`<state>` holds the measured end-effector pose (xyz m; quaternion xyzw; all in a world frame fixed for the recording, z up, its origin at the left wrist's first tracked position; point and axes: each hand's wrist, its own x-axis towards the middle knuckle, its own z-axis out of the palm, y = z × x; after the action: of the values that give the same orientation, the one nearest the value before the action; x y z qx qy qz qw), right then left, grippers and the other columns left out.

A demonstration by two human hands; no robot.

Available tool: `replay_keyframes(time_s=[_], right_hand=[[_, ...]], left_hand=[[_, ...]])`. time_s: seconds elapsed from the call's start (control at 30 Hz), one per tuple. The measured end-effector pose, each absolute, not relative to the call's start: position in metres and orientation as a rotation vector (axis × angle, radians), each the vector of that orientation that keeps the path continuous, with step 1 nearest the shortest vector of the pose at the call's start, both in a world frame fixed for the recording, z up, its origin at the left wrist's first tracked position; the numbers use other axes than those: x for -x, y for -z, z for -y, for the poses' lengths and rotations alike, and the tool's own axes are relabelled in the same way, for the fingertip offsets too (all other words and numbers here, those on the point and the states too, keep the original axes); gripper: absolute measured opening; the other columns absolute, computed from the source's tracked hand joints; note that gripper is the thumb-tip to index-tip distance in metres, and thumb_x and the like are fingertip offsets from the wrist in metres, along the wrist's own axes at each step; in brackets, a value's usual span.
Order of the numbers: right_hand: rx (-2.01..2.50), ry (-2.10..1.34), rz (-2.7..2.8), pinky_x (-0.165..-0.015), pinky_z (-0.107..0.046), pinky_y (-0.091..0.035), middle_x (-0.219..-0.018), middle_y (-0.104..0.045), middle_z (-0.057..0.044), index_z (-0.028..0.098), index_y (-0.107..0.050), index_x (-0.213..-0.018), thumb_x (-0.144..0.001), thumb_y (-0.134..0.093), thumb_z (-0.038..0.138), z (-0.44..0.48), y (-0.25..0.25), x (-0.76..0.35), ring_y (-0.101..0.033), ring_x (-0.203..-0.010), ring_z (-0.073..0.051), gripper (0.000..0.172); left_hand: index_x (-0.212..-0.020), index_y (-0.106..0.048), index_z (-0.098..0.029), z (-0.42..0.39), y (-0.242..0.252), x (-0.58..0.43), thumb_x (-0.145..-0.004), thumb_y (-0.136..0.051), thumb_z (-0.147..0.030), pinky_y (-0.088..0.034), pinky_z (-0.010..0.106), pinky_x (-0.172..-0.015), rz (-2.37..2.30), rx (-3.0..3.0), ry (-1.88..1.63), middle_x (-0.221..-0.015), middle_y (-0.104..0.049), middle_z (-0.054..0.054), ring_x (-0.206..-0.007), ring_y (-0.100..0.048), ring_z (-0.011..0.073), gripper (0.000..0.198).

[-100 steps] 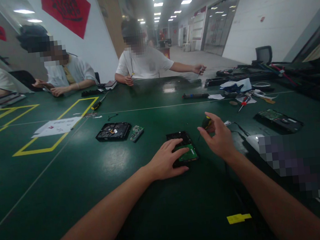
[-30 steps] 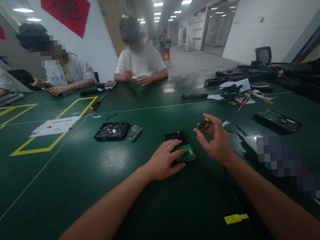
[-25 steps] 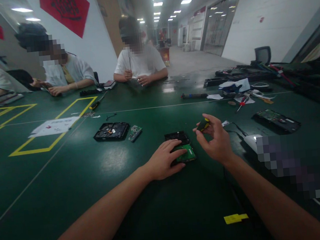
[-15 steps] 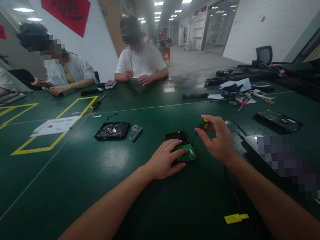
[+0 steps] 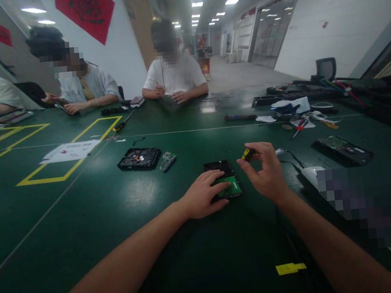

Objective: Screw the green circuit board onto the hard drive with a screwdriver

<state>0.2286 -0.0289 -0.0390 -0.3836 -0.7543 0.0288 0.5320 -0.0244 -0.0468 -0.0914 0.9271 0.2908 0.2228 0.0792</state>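
Note:
My left hand [image 5: 205, 194] lies over a hard drive [image 5: 234, 186] with a green circuit board facing up. Its fingers spread across the top and the thumb runs along the near edge, holding the drive against the table. Behind the board, a black plate-like part [image 5: 222, 164] of the unit shows partly beyond my fingertips. Just right of the drive, my right hand [image 5: 265, 169] pinches a small screwdriver [image 5: 247, 154] by its black and yellow handle. I cannot make out the shank or tip. The screwdriver handle is raised off the table.
Left of the drive lie an opened black drive case [image 5: 139, 159] and a loose circuit board [image 5: 167, 160]. Another black unit [image 5: 343, 150] and a white power strip [image 5: 312, 174] lie right. A yellow tag [image 5: 290, 268] is near me. Co-workers [image 5: 175, 77] sit opposite.
My right hand has turned the screwdriver, so more of its yellow handle shows and its shank no longer does. The left hand stays on the drive. The view has shifted slightly.

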Motion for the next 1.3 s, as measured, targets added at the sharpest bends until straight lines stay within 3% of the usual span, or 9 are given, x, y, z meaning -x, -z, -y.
replay_keyframes(time_s=[0.1,0.27,0.37,0.7,0.83,1.07,1.3], right_hand=[[0.931,-0.068,1.778,-0.084,-0.045,-0.067,-0.122,-0.065,-0.008,0.031,-0.060,-0.135,-0.097,-0.071,0.025,0.0283,0.0399,-0.2283,-0.072,-0.100,-0.024,0.040],[0.889,-0.302,1.818,-0.101,-0.049,-0.064,-0.140,-0.066,-0.010,0.033,-0.043,-0.155,-0.103,-0.057,0.020,0.0303,0.0418,-0.2255,-0.076,-0.112,-0.025,0.055],[0.880,-0.349,1.858,-0.106,-0.050,-0.062,-0.143,-0.065,-0.010,0.033,-0.041,-0.156,-0.104,-0.053,0.019,0.0310,0.0412,-0.2258,-0.075,-0.117,-0.025,0.054],[1.009,-0.102,1.811,-0.088,-0.048,-0.067,-0.127,-0.068,-0.009,0.033,-0.052,-0.150,-0.098,-0.069,0.031,0.0280,0.0460,-0.2284,-0.074,-0.097,-0.025,0.055],[1.011,-0.088,1.807,-0.089,-0.047,-0.066,-0.123,-0.072,-0.007,0.033,-0.050,-0.150,-0.097,-0.070,0.032,0.0288,0.0449,-0.2285,-0.074,-0.093,-0.024,0.056],[0.990,0.074,1.741,-0.077,-0.044,-0.066,-0.115,-0.065,-0.008,0.028,-0.059,-0.128,-0.088,-0.083,0.038,0.0273,0.0419,-0.2330,-0.071,-0.094,-0.025,0.047],[0.938,-0.166,1.721,-0.088,-0.045,-0.066,-0.133,-0.070,-0.009,0.030,-0.050,-0.140,-0.097,-0.073,0.033,0.0307,0.0448,-0.2260,-0.079,-0.096,-0.023,0.049]], left_hand=[[-0.144,-0.061,-0.022,0.0462,0.0920,0.0246,-0.099,-0.068,-0.047,-0.039,0.061,-0.121,-0.864,-2.781,-0.669,-0.162,-0.045,0.018,-0.150,-0.044,0.0389,0.052],[-0.144,-0.061,-0.023,0.0464,0.0923,0.0240,-0.098,-0.069,-0.047,-0.040,0.061,-0.121,-0.864,-2.765,-0.695,-0.161,-0.046,0.018,-0.149,-0.045,0.0384,0.052],[-0.143,-0.062,-0.022,0.0465,0.0924,0.0239,-0.098,-0.069,-0.047,-0.040,0.061,-0.121,-0.863,-2.761,-0.696,-0.161,-0.046,0.018,-0.149,-0.045,0.0385,0.052],[-0.143,-0.062,-0.021,0.0464,0.0915,0.0242,-0.099,-0.069,-0.047,-0.040,0.060,-0.121,-0.856,-2.778,-0.683,-0.162,-0.045,0.019,-0.150,-0.044,0.0387,0.052],[-0.144,-0.062,-0.022,0.0457,0.0922,0.0243,-0.099,-0.069,-0.047,-0.040,0.060,-0.121,-0.860,-2.786,-0.676,-0.162,-0.045,0.018,-0.149,-0.045,0.0384,0.052],[-0.145,-0.060,-0.022,0.0468,0.0905,0.0245,-0.099,-0.069,-0.045,-0.040,0.060,-0.121,-0.861,-2.781,-0.680,-0.162,-0.045,0.018,-0.150,-0.045,0.0379,0.053],[-0.146,-0.060,-0.023,0.0461,0.0911,0.0242,-0.099,-0.069,-0.045,-0.040,0.061,-0.121,-0.850,-2.779,-0.697,-0.161,-0.045,0.018,-0.149,-0.045,0.0380,0.053]])
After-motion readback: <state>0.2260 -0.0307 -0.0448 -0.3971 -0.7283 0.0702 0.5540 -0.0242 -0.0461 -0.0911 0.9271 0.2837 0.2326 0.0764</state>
